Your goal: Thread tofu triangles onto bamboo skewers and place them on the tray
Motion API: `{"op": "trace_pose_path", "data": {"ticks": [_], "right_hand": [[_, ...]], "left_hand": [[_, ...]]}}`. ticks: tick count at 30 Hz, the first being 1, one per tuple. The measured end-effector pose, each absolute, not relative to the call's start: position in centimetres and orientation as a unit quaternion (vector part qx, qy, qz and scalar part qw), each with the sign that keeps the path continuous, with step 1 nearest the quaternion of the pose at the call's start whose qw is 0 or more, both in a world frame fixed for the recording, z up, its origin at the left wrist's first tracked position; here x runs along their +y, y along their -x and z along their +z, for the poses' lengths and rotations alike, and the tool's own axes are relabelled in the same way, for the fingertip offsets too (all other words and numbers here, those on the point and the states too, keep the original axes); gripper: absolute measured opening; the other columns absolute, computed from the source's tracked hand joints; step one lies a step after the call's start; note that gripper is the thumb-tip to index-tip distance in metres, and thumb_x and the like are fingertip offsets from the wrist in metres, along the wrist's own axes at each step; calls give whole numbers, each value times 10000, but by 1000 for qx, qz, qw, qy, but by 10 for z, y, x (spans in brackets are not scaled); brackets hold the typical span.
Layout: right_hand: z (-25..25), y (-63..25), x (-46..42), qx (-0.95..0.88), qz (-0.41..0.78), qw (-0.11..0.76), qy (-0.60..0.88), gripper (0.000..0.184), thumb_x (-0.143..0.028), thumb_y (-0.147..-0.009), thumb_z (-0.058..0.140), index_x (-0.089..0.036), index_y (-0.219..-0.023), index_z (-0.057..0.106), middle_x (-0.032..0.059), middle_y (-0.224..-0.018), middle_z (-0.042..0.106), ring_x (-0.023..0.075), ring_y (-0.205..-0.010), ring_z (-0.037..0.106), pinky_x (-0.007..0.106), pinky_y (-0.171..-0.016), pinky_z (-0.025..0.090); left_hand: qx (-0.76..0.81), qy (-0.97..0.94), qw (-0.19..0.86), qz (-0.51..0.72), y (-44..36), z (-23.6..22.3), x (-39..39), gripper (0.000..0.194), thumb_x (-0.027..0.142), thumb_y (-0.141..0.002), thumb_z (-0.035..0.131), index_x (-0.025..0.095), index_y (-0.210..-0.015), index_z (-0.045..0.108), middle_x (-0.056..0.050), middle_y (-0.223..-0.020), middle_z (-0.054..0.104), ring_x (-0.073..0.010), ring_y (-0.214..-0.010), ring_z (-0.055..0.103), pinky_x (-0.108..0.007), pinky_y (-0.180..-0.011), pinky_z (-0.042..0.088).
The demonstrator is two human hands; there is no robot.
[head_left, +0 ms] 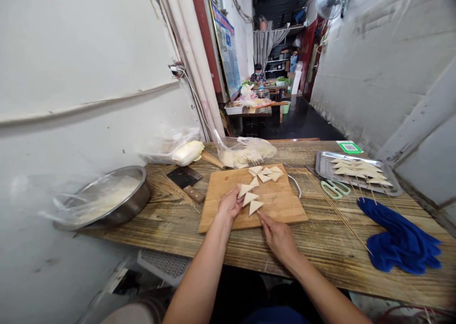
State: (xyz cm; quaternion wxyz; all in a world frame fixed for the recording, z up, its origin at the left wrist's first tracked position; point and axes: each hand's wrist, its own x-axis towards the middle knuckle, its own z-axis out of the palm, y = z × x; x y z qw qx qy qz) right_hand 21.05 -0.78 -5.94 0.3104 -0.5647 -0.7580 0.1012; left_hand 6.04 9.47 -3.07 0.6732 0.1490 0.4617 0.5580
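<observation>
My right hand (280,238) pinches the lower end of a thin wooden skewer (258,212). A pale triangular slice (255,206) sits on it just above my fingers, with another triangle (250,199) close beyond. My left hand (230,204) is closed at the edge of a pale triangle (243,190), its thumb and fingers around that piece. These slices look like tofu or cut dough; I cannot tell which. Under both hands lies a wooden cutting board (221,186). More loose triangles (265,174) rest near its far edge.
Left are a steel bowl (144,186) with a plastic bag, a cleaver (185,176) and loose skewers (171,188). Behind stand a cabbage (188,153) and bagged slices (249,153). Right are scissors (335,189), filled skewers on a metal tray (395,188) and a blue cloth (399,238). A person (258,74) sits far back.
</observation>
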Motion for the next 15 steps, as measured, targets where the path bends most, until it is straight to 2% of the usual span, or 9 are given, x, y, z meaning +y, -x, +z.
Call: {"op": "trace_pose_path", "data": {"ticks": [4,9,12,15], "right_hand": [[-57,-216,-12,-741,120,341,566,368,-223,-872,353,-171,-1135,606,79,-863,719,174,-665,677,239,-621,504],[-30,-249,-20,-714,115,379,578,327,-276,-873,362,-176,-1000,647,61,-839,715,163,-668,662,233,-625,486],[-7,-291,-16,-698,43,350,624,312,-320,-863,375,-184,-904,654,38,-708,695,151,-575,626,218,-555,435],[12,-342,1,-651,-61,266,708,307,-337,-852,388,-195,-890,657,35,-668,677,163,-587,615,224,-543,388]], "left_hand": [[441,-122,685,567,-55,-31,92,189,292,-841,486,116,-785,528,-103,-744,641,-174,-664,654,-315,-624,552],[450,-126,691,551,-53,-32,92,54,125,-817,484,95,-814,529,-143,-807,641,-193,-765,662,-333,-721,545],[445,-149,692,549,-53,-33,91,69,76,-807,472,78,-829,537,-186,-874,644,-219,-828,657,-330,-742,541],[447,-157,692,545,-53,-34,90,89,69,-813,460,79,-845,542,-193,-895,648,-219,-837,657,-320,-731,546]]}}
